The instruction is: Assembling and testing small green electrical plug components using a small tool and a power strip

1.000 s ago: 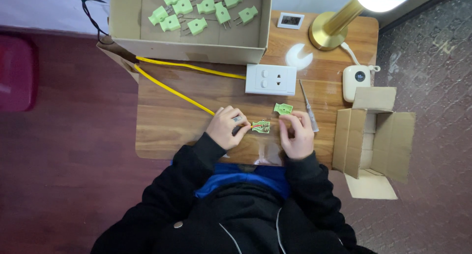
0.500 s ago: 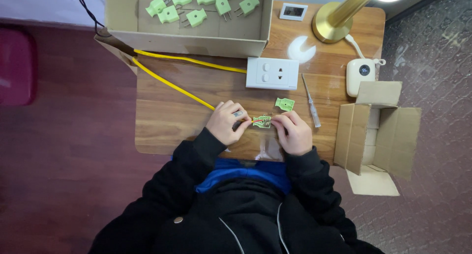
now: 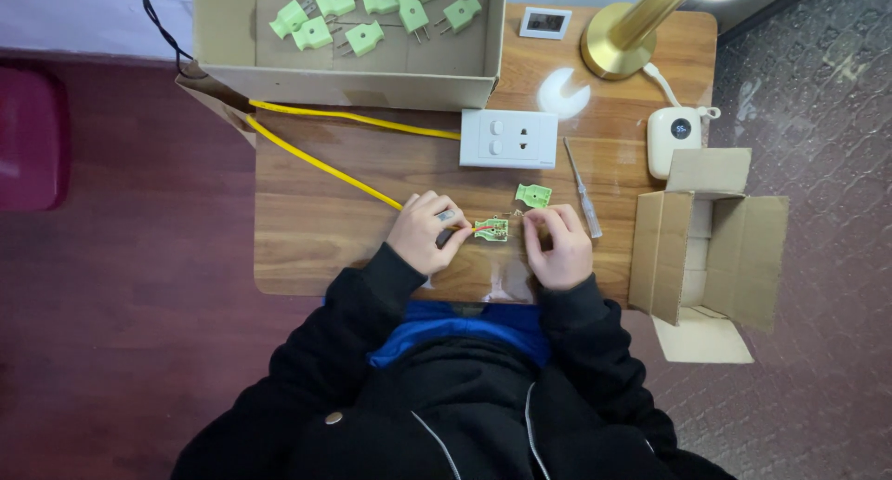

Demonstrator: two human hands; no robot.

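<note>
I see the plug half (image 3: 491, 229): pale green, open, small metal parts inside, lying on the counter (image 3: 307, 248) near its front edge. My left hand (image 3: 423, 231) pinches the yellow cable (image 3: 321, 164) end against it. My right hand (image 3: 556, 248) grips its other side with the fingertips. Second green half (image 3: 533, 196) just beyond, screwdriver (image 3: 582, 187) beside, white socket (image 3: 508, 138) farther back.

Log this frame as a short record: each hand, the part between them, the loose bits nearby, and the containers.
left hand: pinches the yellow cable end at the open plug half
right hand: fingers on the plug half's other side
beside: green plug cover, screwdriver, white socket strip
far box: holds green plugs
right box: flaps open
</note>
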